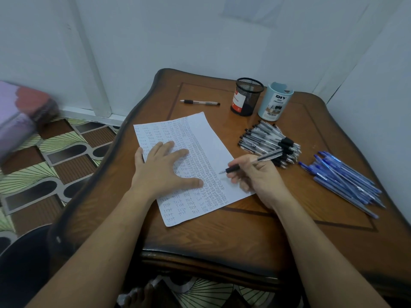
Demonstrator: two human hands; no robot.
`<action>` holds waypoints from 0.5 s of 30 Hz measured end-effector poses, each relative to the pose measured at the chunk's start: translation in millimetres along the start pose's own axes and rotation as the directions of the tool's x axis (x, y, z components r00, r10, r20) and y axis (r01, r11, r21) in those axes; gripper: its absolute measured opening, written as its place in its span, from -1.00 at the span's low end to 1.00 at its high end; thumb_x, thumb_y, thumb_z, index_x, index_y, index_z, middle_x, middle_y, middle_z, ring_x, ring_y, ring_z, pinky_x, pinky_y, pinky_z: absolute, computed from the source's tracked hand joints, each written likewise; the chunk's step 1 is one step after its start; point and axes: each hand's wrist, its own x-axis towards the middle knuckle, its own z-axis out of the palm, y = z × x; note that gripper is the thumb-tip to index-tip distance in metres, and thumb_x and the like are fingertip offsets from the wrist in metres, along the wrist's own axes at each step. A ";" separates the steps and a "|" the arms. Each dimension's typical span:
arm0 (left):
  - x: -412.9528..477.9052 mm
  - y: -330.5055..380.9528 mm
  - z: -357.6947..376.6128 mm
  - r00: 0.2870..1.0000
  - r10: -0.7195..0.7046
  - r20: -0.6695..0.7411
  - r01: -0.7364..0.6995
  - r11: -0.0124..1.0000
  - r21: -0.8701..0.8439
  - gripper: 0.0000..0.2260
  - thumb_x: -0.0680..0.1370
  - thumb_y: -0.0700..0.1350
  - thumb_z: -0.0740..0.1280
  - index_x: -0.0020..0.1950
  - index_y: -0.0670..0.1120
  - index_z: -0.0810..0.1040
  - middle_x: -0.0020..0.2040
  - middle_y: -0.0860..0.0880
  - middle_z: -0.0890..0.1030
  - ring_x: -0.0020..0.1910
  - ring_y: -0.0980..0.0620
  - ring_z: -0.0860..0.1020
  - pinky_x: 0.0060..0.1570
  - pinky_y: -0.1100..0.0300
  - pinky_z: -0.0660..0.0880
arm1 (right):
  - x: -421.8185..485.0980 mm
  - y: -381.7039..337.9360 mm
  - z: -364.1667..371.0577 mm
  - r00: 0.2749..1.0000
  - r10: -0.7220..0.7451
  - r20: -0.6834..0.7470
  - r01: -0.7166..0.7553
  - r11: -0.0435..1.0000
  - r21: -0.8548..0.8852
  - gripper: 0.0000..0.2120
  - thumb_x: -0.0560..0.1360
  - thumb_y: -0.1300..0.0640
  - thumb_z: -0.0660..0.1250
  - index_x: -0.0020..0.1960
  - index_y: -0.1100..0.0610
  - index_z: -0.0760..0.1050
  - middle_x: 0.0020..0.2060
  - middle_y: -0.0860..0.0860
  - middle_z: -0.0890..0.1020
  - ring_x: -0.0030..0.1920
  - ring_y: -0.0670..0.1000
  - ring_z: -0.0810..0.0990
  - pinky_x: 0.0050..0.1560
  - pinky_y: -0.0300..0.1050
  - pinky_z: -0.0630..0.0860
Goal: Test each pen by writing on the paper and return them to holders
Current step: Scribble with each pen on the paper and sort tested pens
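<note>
You are gripping a black-grip pen in your right hand, fingers closed on the rubber sleeve near the tip, the point hovering at or just touching the paper near its right margin; contact is too fine to be telling. Your left hand is lying flat and spread wide on the sheet, pinning it.

Handling, as a judgement: the pen is looking light, stiff and slim, the clear barrel likely slick, so the rubber sleeve is the place to be holding. The paper is thin and loose, and will be sliding on the polished table unless you are pressing it down.

The black pen pile is lying right of the sheet, the blue pen pile further right. One lone pen is lying far, left of the mesh holder and pale blue holder.

Hard to make out: the holders' insides, whether either is holding pens, and the writing under your left palm.
</note>
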 end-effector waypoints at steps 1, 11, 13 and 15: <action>0.2 0.2 -0.2 1.000 -0.002 0.001 0.002 1.000 0.002 -0.11 0.23 0.62 0.19 0.50 0.32 0.21 0.62 0.12 0.03 0.60 0.05 -0.08 0.48 -0.22 -0.31 | -1.8 0.4 1.2 1.000 -0.005 0.008 0.005 1.000 -0.010 -0.76 0.44 0.02 0.41 -0.16 0.21 0.58 -0.36 0.12 0.66 -0.50 -0.05 0.50 -0.55 -0.26 0.30; 2.0 -3.2 2.9 1.000 0.010 -0.002 -0.010 1.000 -0.002 -0.07 0.18 0.66 0.12 0.50 0.33 0.20 0.62 0.11 0.04 0.60 0.03 -0.08 0.47 -0.25 -0.30 | 0.1 9.0 10.7 0.997 -0.014 -0.072 0.001 0.984 -0.177 -0.71 0.45 0.40 0.45 -0.35 0.18 0.46 -0.49 0.10 0.58 -0.48 0.02 0.51 -0.42 -0.22 0.39; 2.3 -3.6 3.1 1.000 0.010 -0.002 -0.010 1.000 -0.002 -0.06 0.17 0.66 0.11 0.50 0.33 0.20 0.62 0.11 0.04 0.60 0.03 -0.08 0.47 -0.25 -0.30 | -0.3 11.4 11.4 0.991 -0.033 -0.127 0.006 0.979 -0.202 -0.62 0.43 0.41 0.43 -0.45 0.11 0.40 -0.54 0.04 0.53 -0.42 0.06 0.49 -0.37 -0.17 0.34; 2.2 -3.7 2.9 1.000 0.010 -0.002 -0.010 1.000 -0.003 -0.07 0.18 0.66 0.12 0.50 0.33 0.21 0.62 0.11 0.04 0.60 0.03 -0.08 0.47 -0.25 -0.30 | -1.0 12.2 12.0 0.990 -0.037 -0.137 0.006 0.976 -0.217 -0.56 0.41 0.41 0.42 -0.49 0.07 0.35 -0.56 -0.01 0.46 -0.39 0.07 0.45 -0.35 -0.14 0.31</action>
